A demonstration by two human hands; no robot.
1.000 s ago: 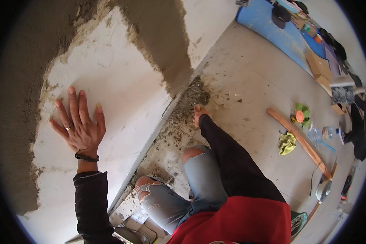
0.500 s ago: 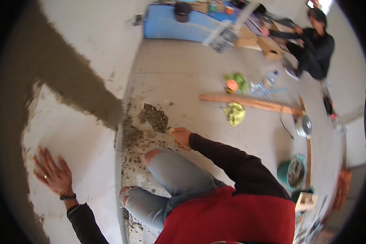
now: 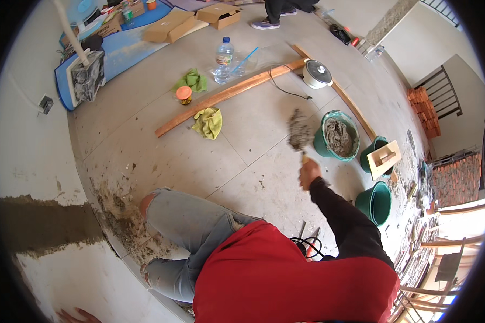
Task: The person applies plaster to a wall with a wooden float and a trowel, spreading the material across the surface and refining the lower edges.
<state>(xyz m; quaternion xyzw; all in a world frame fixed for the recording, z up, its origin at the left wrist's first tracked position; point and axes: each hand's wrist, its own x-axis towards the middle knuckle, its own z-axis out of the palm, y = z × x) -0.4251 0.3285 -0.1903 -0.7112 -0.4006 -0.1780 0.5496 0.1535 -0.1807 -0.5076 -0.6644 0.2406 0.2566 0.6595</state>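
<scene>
My right hand (image 3: pixel 309 173) grips the handle of a trowel (image 3: pixel 298 131) loaded with grey mortar, held just left of a green bucket of mortar (image 3: pixel 339 137). My left hand (image 3: pixel 78 316) shows only at the lower left edge, fingers spread on or against the white wall (image 3: pixel 86 282) below a band of rendered mortar (image 3: pixel 43 226). A second green bucket (image 3: pixel 371 157) has a wooden float (image 3: pixel 382 161) across it, and another green bucket (image 3: pixel 373 203) stands beside my right forearm.
Wooden planks (image 3: pixel 226 95) lie ahead near a white pot (image 3: pixel 316 74), a water bottle (image 3: pixel 224 59), yellow cloth (image 3: pixel 208 123) and orange-lidded jar (image 3: pixel 184 95). Cardboard boxes (image 3: pixel 170 25) are at the back, by another person's legs (image 3: pixel 269 15). Bricks (image 3: pixel 424 111) are stacked at right.
My view has turned rightward from the wall onto the floor. The mortar-laden trowel has swung from low by the wall toward the buckets; my left hand has slid to the picture's lower edge.
</scene>
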